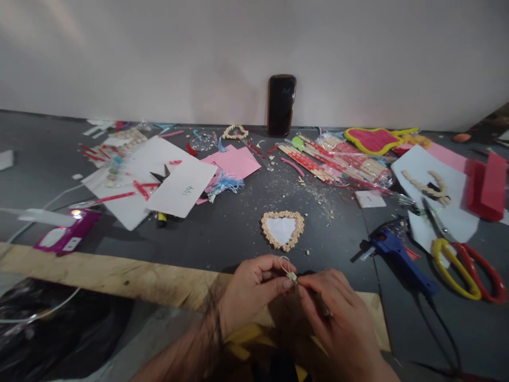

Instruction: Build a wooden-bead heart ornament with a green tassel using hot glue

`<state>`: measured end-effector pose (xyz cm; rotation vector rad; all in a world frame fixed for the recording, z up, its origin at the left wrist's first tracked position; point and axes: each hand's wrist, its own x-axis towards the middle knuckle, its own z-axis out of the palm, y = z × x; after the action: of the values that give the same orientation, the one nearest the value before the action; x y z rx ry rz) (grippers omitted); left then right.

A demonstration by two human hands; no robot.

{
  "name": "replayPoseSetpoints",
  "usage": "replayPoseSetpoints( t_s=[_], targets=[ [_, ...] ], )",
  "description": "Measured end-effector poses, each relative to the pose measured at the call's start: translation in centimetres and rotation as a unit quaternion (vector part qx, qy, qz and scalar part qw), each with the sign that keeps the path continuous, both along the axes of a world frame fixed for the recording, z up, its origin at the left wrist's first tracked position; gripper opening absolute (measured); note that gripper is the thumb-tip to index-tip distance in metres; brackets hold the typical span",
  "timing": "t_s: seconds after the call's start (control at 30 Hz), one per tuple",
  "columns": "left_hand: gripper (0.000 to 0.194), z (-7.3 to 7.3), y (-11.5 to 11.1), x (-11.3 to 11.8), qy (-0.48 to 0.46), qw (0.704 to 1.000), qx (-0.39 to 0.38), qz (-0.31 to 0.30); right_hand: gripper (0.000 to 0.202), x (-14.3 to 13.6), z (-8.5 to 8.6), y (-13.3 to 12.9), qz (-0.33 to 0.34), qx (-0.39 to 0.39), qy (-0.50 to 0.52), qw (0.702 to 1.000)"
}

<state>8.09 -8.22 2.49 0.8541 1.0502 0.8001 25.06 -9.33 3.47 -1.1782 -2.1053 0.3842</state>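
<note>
Your left hand [258, 284] pinches a small looped piece [292, 276], likely steadying it. Your right hand [338, 302] pinches its edge.

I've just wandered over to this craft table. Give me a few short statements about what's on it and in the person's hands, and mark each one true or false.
1. The left hand and right hand meet at a small pale piece with a thin loop. True.
2. The phone lies flat on the table. False: it stands upright at the back.
3. A heart with a white centre and bumpy, pale edge lies just beyond the hands. True.
4. The right hand is holding the blue glue gun. False: the glue gun lies on the table, to the right of that hand.
5. The scissors have one yellow and one red handle. True.
</note>
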Motion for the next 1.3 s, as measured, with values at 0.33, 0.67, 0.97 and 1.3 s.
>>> replayPoseSetpoints(
  t_s=[0.33, 0.67, 0.97, 1.3],
  targets=[
    [0.019, 0.7, 0.0, 0.1, 0.026, 0.999, 0.020, 0.008, 0.010, 0.1, -0.2, -0.2, 0.001, 0.038, -0.002, 0.999],
    [0.021, 1.1, 0.1, 0.3, 0.024, 1.000, -0.007, 0.010, 0.011, 0.9, -0.7, -0.6, 0.015, -0.016, 0.031, 0.999],
    [0.021, 1.8, 0.5, 0.5, 0.051, 0.999, -0.008, -0.006, 0.019, 1.2, -1.0, -0.7, 0.014, -0.050, 0.075, 0.996],
    [0.024, 2.2, 0.7, 0.3, 0.058, 0.997, 0.017, -0.046, 0.020, 1.5, -0.8, -0.3, 0.006, -0.052, 0.096, 0.994]
  ],
)
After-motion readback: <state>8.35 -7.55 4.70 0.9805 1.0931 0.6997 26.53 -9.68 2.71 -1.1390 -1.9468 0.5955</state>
